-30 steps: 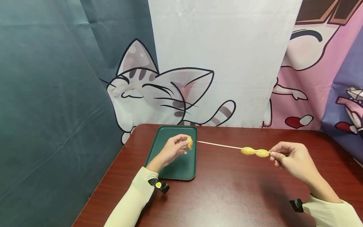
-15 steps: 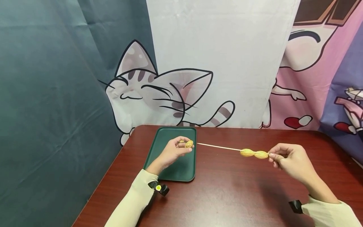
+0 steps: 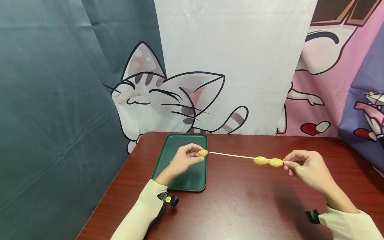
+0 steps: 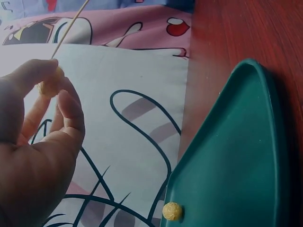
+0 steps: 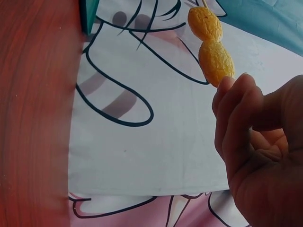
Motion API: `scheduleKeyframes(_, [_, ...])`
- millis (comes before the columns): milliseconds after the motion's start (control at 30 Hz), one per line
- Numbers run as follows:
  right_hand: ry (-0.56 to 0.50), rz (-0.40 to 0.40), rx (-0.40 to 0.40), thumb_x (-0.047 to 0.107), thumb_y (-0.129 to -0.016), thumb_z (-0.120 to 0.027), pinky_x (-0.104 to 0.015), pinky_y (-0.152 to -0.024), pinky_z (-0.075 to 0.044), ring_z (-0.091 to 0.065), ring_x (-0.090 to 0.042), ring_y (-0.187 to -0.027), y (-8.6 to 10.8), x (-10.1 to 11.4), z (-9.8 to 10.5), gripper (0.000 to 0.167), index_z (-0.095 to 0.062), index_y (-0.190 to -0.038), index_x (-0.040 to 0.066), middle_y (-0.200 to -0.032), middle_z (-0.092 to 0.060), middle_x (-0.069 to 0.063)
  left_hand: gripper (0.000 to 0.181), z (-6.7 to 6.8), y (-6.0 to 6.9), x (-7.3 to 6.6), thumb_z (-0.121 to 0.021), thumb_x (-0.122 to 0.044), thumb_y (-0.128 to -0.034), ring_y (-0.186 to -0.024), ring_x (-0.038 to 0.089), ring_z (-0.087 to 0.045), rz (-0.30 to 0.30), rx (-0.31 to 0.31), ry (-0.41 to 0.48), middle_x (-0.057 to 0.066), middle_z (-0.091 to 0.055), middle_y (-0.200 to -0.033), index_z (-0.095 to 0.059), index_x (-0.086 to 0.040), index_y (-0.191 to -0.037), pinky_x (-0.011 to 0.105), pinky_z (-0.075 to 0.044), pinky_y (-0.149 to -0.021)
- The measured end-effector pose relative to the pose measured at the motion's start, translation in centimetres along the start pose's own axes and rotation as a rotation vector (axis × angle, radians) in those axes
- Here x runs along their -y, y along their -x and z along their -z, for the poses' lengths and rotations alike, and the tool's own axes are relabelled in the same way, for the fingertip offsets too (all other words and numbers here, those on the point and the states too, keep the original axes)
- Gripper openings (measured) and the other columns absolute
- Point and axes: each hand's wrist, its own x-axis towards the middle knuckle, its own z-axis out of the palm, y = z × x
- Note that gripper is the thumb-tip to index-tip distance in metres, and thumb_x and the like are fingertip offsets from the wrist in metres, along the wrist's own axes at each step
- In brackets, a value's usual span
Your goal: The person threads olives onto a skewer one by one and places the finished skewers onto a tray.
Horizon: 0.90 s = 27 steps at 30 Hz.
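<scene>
My left hand point(image 3: 183, 160) pinches a yellow, wrinkled, roundish food ball point(image 3: 202, 153) between thumb and fingertips, over the green tray. The pale thin skewer point(image 3: 231, 155) runs across to the right, its far tip meeting this ball; how deep it sits in the ball cannot be told. Two similar yellow balls point(image 5: 216, 62) are threaded one behind the other near the skewer's other end. Just beyond them, my right hand point(image 3: 309, 171) pinches that end between thumb and fingers. In the left wrist view another yellow ball point(image 4: 172, 211) lies inside the tray by its rim.
The green tray point(image 3: 192, 181) lies on the left part of the reddish-brown wooden table point(image 3: 246, 206), below my left hand. Cloth backdrops with cartoon prints point(image 3: 192, 96) hang behind the table and along its left side.
The left fingers have turned the ball from upright to nearly in line with the skewer. It has moved slightly right, closing the small gap to the tip. The right hand stays almost still.
</scene>
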Motion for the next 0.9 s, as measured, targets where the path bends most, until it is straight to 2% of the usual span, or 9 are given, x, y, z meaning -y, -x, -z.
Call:
scheduleKeyframes(167, [0.005, 0.004, 0.001, -0.011, -0.086, -0.067, -0.023, -0.042, -0.048, -0.057, -0.01, -0.048, -0.05, 0.02, 0.18, 0.009, -0.068, -0.082, -0.002, -0.062, -0.063, 0.001, 0.03, 0.17, -0.05, 0.06, -0.071, 0.007, -0.0862, -0.089, 0.013, -0.065, -0.042, 0.03, 0.004, 0.011, -0.065, -0.108, -0.064, 0.008, -0.116, 0.023, -0.057, -0.076])
scheduleKeyframes(267, [0.004, 0.007, 0.004, -0.011, -0.085, -0.067, -0.022, -0.042, -0.048, -0.057, -0.01, -0.048, -0.03, 0.08, 0.33, 0.01, -0.068, -0.082, -0.002, -0.062, -0.063, 0.001, 0.03, 0.19, -0.14, 0.04, -0.07, 0.007, -0.0865, -0.09, 0.013, -0.067, -0.056, 0.027, 0.012, 0.012, -0.066, -0.107, -0.063, 0.009, -0.116, 0.024, -0.057, -0.076])
scheduleKeyframes(467, [0.0, 0.008, 0.01, -0.011, -0.085, -0.067, -0.022, -0.042, -0.047, -0.057, -0.01, -0.048, 0.02, 0.09, 0.37, 0.01, -0.068, -0.082, -0.002, -0.062, -0.063, 0.002, 0.027, 0.3, -0.08, -0.06, -0.071, 0.008, -0.086, -0.087, 0.013, -0.068, -0.05, 0.0, 0.026, 0.013, -0.068, -0.104, -0.064, 0.011, -0.112, 0.024, -0.058, -0.076])
scheduleKeyframes(700, [0.009, 0.004, 0.019, -0.01, -0.085, -0.068, -0.022, -0.042, -0.046, -0.057, -0.011, -0.048, 0.06, 0.06, 0.23, 0.011, -0.069, -0.081, -0.001, -0.062, -0.063, 0.0, 0.027, 0.18, 0.08, -0.11, -0.072, 0.008, -0.0849, -0.086, 0.013, -0.067, -0.064, 0.03, 0.038, 0.013, -0.07, -0.104, -0.065, 0.012, -0.111, 0.023, -0.057, -0.075])
scheduleKeyframes(900, [0.013, 0.01, 0.011, -0.011, -0.084, -0.068, -0.022, -0.041, -0.045, -0.056, -0.012, -0.048, 0.23, -0.09, 0.05, 0.013, -0.068, -0.08, 0.001, -0.061, -0.062, 0.0, 0.031, -0.34, 0.06, 0.04, -0.071, 0.017, -0.0796, -0.09, 0.012, -0.069, -0.109, 0.018, 0.132, 0.007, -0.067, -0.1, -0.063, 0.021, -0.109, 0.024, -0.058, -0.078])
